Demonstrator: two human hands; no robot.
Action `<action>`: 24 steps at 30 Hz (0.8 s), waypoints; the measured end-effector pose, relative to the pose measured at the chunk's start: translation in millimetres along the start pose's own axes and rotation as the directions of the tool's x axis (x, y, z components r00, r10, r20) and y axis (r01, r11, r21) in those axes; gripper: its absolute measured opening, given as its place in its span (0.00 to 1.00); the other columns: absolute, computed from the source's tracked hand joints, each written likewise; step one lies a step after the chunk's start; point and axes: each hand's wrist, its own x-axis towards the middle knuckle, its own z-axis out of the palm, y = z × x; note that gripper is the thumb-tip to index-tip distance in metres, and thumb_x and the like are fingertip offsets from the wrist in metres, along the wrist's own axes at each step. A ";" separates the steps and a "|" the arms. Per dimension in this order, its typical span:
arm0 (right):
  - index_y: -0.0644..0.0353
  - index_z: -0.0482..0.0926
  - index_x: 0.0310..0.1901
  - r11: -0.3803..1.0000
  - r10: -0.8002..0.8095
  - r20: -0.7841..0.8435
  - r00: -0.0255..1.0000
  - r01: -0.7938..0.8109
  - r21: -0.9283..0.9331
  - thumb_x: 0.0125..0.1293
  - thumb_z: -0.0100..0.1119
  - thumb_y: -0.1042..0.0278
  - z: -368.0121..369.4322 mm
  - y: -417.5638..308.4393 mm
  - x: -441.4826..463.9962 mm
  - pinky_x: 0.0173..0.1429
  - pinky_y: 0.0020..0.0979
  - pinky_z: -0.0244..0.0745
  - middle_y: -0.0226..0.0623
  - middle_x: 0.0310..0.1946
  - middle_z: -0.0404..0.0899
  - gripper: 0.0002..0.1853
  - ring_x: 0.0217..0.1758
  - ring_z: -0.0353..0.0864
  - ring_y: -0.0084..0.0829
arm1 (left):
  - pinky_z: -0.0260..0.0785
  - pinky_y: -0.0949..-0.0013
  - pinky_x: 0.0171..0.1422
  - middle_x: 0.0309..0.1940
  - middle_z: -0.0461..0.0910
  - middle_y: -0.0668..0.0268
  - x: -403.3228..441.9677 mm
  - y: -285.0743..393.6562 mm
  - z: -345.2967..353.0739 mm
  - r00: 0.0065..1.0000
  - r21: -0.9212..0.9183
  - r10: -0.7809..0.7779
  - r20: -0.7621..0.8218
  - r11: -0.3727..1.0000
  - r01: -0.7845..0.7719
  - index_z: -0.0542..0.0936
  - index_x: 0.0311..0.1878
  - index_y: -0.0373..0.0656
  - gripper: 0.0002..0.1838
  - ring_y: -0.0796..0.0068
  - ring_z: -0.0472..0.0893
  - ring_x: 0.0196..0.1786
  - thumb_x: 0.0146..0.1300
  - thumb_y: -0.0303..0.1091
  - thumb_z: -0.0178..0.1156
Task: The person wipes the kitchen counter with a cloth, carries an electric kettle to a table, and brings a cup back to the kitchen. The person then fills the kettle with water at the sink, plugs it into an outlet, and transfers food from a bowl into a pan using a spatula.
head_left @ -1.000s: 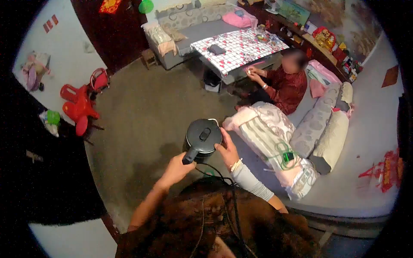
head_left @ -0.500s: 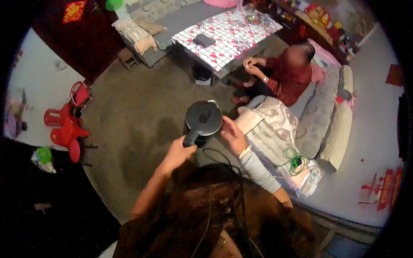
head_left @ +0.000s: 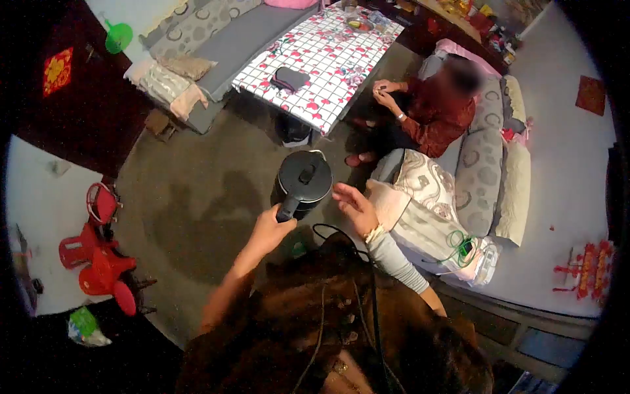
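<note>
"How many were there?"
"One kettle (head_left: 307, 175), two hands, one checked table (head_left: 321, 88), two sofas (head_left: 239, 46), one seated person (head_left: 434, 125)!"
"And the kettle?"
"Black, round-lidded, aloft before the wearer! The left hand (head_left: 272, 230) was wrapped round its handle; the right hand (head_left: 357, 209), fingers loosely spread, hovered just beside, apart from it."
"Edges?"
"Floor (head_left: 177, 171) ran wide leftward; the table's edge lay ahead, draped seating (head_left: 420, 217) near the right."
</note>
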 end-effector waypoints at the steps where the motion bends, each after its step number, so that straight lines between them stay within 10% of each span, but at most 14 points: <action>1: 0.63 0.64 0.61 1.000 0.025 -0.020 0.999 -0.024 0.018 0.65 0.50 0.77 -4.2 7.2 7.8 0.62 0.30 0.66 0.39 0.58 0.70 0.22 0.60 0.71 0.31 | 0.65 0.73 0.28 0.22 0.71 0.70 8.3 4.8 -6.2 0.999 -0.030 -0.050 0.010 0.998 0.050 0.74 0.36 0.36 0.12 0.82 0.71 0.26 0.52 0.33 0.60; 24: 0.67 0.73 0.50 0.997 0.037 -0.326 0.945 -0.011 0.081 0.68 0.48 0.73 -115.9 28.1 174.5 0.51 0.27 0.73 0.40 0.40 0.81 0.11 0.42 0.79 0.27 | 0.76 0.67 0.35 0.34 0.75 0.66 237.9 77.6 -57.9 0.989 -0.145 -0.106 0.100 0.982 0.120 0.74 0.44 0.38 0.16 0.75 0.77 0.37 0.53 0.34 0.61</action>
